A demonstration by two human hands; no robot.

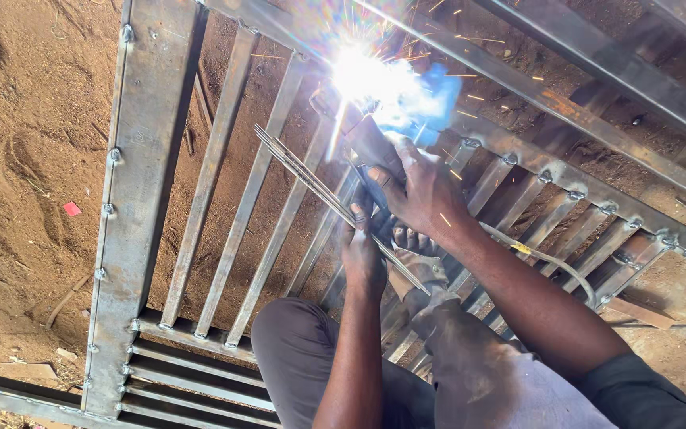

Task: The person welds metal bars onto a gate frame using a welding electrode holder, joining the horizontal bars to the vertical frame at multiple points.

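A steel gate frame with slanted bars lies flat on the dirt. My right hand grips a welding electrode holder, whose rod meets a bar in a bright white arc throwing sparks. A bundle of spare welding rods slants up to the left out of my closed left hand, just below the right one. My knees are bent over the bars, and toes of one foot show between my arms.
A cable runs from my right wrist across the bars to the right. Bare brown dirt with scraps and a small red bit lies on the left. More steel bars cross the upper right.
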